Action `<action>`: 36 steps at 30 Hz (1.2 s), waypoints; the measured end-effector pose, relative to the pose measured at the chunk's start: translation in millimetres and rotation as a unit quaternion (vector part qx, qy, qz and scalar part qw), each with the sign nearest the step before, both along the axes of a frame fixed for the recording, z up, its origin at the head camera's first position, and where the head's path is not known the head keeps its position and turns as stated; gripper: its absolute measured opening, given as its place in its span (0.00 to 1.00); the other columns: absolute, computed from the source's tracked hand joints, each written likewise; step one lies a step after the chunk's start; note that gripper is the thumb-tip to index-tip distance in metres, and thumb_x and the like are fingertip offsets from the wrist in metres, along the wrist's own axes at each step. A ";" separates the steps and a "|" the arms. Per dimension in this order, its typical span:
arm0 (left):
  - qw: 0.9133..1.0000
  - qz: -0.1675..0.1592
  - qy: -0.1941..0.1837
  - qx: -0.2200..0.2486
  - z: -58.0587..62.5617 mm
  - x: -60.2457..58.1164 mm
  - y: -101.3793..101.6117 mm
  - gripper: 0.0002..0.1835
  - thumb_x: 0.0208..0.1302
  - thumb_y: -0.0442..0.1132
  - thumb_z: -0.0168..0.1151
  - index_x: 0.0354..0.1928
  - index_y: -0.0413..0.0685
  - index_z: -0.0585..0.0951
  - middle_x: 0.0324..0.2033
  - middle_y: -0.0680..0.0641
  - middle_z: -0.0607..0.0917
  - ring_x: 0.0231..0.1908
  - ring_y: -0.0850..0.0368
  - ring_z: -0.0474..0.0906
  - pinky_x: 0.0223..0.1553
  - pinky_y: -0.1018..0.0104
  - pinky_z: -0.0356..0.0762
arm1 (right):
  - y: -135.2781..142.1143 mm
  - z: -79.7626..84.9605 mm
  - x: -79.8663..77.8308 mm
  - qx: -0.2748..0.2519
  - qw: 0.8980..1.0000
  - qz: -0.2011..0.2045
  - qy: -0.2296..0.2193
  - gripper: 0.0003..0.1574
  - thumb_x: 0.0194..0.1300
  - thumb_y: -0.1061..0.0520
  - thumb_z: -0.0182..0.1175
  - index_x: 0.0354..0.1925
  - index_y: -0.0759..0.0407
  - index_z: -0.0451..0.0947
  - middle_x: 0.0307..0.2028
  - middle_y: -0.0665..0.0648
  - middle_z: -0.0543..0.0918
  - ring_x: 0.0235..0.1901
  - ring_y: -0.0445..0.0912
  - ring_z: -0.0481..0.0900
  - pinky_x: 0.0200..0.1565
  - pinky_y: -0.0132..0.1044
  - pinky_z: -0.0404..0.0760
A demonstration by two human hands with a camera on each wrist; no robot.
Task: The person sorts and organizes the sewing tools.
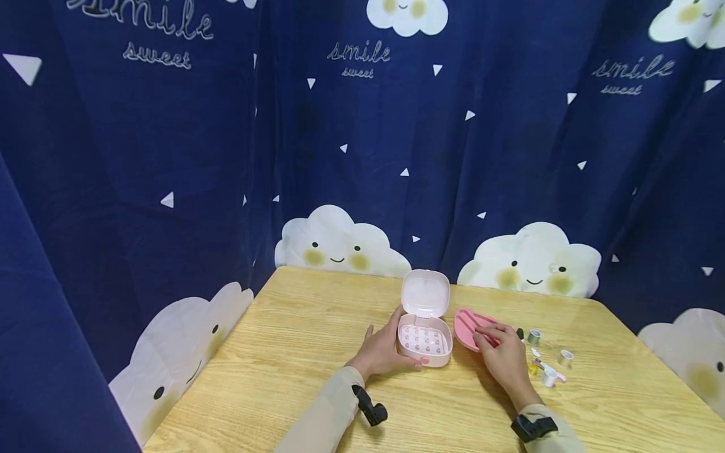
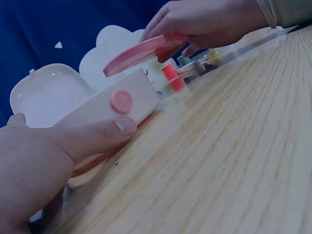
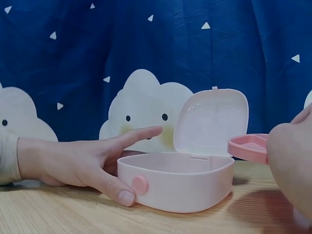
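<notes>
A pale pink box (image 1: pixel 404 352) stands on the wooden table, its hinged lid (image 1: pixel 425 292) raised at the back. Its floor bears a pattern of small prints. My left hand (image 1: pixel 381 351) holds the box by its left side, the thumb on the front wall beside a round pink button (image 2: pixel 121 101). To the right, a darker pink divided tray (image 1: pixel 466 326) is pinched in my right hand (image 1: pixel 506 357). In the right wrist view the tray (image 3: pixel 246 146) hangs above the table, just right of the box. My right hand hides part of it.
Right of my right hand lie small thread spools, among them a green spool (image 1: pixel 533 336) and a white spool (image 1: pixel 549 377), with other small sewing items. A blue curtain (image 1: pixel 362 157) with clouds hangs behind the wooden table (image 1: pixel 317 314).
</notes>
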State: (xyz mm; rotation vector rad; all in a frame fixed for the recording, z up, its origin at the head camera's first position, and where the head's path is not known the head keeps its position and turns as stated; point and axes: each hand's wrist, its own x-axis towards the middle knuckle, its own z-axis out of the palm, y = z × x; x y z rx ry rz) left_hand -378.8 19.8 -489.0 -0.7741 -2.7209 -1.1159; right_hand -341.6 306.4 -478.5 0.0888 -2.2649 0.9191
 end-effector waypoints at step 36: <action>1.000 0.006 -0.007 -0.011 0.5 -0.4 -0.2 0.75 0.41 0.68 0.82 0.84 0.61 0.42 0.77 0.53 0.63 0.70 0.52 0.68 0.74 0.34 0.42 | 4.4 -5.8 2.1 0.100 0.991 0.002 -0.087 0.09 0.63 0.58 0.69 0.40 0.60 0.92 0.45 0.64 0.84 0.48 0.61 0.81 0.48 0.60 0.75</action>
